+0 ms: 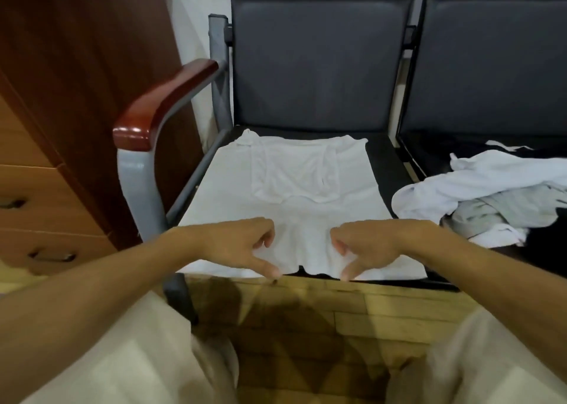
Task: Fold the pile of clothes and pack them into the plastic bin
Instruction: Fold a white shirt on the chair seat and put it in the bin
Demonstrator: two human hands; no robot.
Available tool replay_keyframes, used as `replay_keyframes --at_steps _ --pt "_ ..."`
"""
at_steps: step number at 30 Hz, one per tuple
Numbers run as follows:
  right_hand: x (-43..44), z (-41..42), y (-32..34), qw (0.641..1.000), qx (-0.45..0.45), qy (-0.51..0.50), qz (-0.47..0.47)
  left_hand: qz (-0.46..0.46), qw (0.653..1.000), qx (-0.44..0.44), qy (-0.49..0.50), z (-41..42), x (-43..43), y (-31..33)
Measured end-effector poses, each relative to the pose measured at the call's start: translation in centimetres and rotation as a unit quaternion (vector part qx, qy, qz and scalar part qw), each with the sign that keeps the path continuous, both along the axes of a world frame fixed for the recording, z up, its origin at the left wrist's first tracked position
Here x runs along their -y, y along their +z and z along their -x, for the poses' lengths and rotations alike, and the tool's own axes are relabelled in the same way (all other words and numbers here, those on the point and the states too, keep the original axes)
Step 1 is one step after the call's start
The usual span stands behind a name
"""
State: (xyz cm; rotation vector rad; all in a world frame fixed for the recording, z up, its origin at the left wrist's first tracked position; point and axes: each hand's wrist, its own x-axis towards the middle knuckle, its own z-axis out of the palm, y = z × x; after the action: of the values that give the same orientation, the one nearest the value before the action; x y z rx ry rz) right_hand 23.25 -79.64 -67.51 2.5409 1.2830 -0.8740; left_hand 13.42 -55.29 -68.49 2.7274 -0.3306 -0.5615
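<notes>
White T-shirt lies on the chair seat, sleeves folded inward. Left hand and right hand pinch its near hem. Likely risk: uneven lifting skews the fold or loosens the sleeves.

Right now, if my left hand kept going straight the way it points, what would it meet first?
Probably your right hand: the left hand points along the near hem of the white shirt, only fabric between.

Dark padded chair, red-brown armrest, second chair beside it, wooden drawers left, plank floor
</notes>
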Motion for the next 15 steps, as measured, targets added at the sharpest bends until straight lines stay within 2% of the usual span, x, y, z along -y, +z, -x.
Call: replay_keyframes --at_steps 2,3,5,9,12,15 --pt "0.0 1.6 -0.9 0.992 0.075 0.058 0.082 -0.101 0.992 0.028 -0.068 0.1 0.5 -0.8" --pt "0.1 2.1 -1.5 0.987 0.112 0.078 0.085 -0.136 0.985 0.046 -0.095 0.1 0.7 -1.1" --pt "0.5 2.5 -1.9 0.982 0.154 0.103 0.034 -0.155 0.98 0.053 -0.114 -0.1 1.0 -1.3" --pt "1.8 2.0 -1.5 0.991 0.096 0.062 -0.074 -0.104 0.992 0.026 -0.067 -0.8 1.0 -0.6" --pt "2.2 1.8 -1.5 0.986 0.118 0.056 -0.1 -0.037 0.999 0.029 -0.005 -1.0 0.5 -0.1" --pt "2.2 0.7 -0.9 0.98 0.119 -0.01 -0.159 0.061 0.992 0.051 0.094 -1.3 -0.1 0.5"
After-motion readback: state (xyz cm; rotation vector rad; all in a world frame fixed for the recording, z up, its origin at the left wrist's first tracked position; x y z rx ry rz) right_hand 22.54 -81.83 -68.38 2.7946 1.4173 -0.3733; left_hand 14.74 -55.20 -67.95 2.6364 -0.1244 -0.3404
